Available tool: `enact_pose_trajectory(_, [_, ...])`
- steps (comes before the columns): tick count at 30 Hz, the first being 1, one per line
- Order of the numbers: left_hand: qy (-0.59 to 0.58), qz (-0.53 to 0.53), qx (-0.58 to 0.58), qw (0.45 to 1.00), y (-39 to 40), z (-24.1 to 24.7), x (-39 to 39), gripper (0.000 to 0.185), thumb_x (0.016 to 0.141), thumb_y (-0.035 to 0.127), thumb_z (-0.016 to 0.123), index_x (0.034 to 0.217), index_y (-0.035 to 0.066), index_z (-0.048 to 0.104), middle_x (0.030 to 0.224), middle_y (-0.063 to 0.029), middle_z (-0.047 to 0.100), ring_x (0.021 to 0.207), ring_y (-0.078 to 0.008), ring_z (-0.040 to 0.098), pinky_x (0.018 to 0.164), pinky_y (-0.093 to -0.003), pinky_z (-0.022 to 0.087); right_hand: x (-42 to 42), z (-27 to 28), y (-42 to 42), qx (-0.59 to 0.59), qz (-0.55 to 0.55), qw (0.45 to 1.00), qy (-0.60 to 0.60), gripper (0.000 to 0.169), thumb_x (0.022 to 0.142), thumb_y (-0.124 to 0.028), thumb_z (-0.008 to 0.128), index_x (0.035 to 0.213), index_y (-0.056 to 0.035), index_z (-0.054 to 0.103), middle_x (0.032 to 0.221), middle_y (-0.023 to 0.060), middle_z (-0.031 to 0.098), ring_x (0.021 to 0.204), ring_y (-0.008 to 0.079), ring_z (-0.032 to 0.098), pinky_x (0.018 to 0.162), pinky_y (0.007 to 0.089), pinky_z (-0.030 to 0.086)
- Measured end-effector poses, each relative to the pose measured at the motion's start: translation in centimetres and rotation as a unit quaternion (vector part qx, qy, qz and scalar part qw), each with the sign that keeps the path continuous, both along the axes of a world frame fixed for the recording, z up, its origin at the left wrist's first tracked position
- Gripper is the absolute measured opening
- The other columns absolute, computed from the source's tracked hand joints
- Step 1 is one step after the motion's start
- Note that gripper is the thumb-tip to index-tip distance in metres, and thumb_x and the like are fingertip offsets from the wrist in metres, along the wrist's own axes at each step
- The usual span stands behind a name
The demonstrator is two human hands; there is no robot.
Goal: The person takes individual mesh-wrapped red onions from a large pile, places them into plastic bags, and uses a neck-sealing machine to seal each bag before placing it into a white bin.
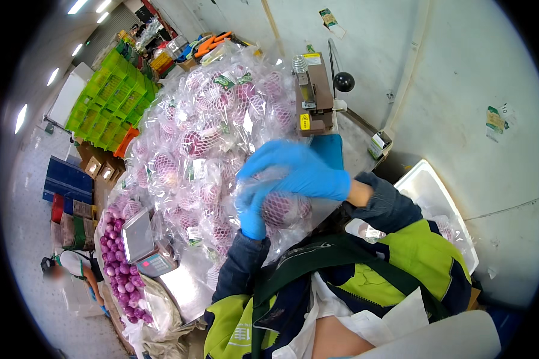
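Observation:
Both my hands wear blue gloves and come together over a clear plastic bag of red onions in white mesh (278, 210). My left hand (252, 206) is at the bag's left side, its fingers raised and blurred. From the right, my right hand (296, 172) arches over the bag's upper part, blurred by motion. The gloves hide the bag's top, so their grip on the film cannot be made out. A large heap of similar bagged onions (197, 143) lies just beyond and to the left.
A brown bench machine (315, 96) with a ball-knobbed lever (343, 82) stands at the heap's right. Left are a weighing scale (155, 262), loose red onions (121, 269) and green crates (112, 98). A white foam box (424, 179) sits right; a person (78, 264) stands far left.

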State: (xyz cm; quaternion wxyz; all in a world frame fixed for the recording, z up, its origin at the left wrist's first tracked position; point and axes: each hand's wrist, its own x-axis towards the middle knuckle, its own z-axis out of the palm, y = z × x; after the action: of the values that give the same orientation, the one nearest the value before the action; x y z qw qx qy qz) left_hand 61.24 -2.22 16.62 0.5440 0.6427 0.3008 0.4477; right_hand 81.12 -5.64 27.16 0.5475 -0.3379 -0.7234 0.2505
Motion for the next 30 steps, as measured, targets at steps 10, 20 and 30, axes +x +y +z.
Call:
enact_pose_trajectory(10, [0.179, -0.325, 0.289, 0.883, -2.2, 6.2, 6.9, 0.045, 0.074, 0.015, 0.073, 0.113, 0.000, 0.060, 0.120, -0.0200, 0.058, 0.116, -0.0339, 0.052, 0.099, -0.0442, 0.042, -1.8, -16.3, -6.2, -0.205, -0.015, 0.902, 0.379, 0.078, 0.081, -0.028, 0.072, 0.143, -0.0033, 0.031, 0.136, 0.0148, 0.046, 0.123, 0.0281, 0.047, 0.105, 0.0394, 0.039])
enact_pose_trajectory(20, [0.318, -0.384, 0.418, 0.759, 0.0, 8.1, 19.1, 0.052, 0.072, 0.021, 0.072, 0.120, 0.009, 0.057, 0.115, -0.0134, 0.052, 0.105, -0.0348, 0.053, 0.089, -0.0439, 0.045, 8.3, -19.8, -5.2, -0.164, -0.128, 0.928, 0.311, 0.044, 0.086, -0.009, 0.063, 0.127, -0.0033, 0.048, 0.126, 0.0123, 0.054, 0.112, 0.0247, 0.055, 0.091, 0.0348, 0.048])
enact_pose_trajectory(30, [0.270, -0.117, 0.578, 0.761, 9.4, 6.9, 21.1, 0.016, 0.075, 0.010, 0.060, 0.090, 0.015, 0.065, 0.082, -0.0038, 0.062, 0.076, -0.0253, 0.061, 0.064, -0.0356, 0.050, 10.8, -17.0, 6.7, -0.169, -0.424, 0.890, -0.021, 0.019, 0.079, -0.014, 0.067, 0.093, -0.0008, 0.064, 0.104, 0.0214, 0.062, 0.099, 0.0309, 0.060, 0.075, 0.0393, 0.047])
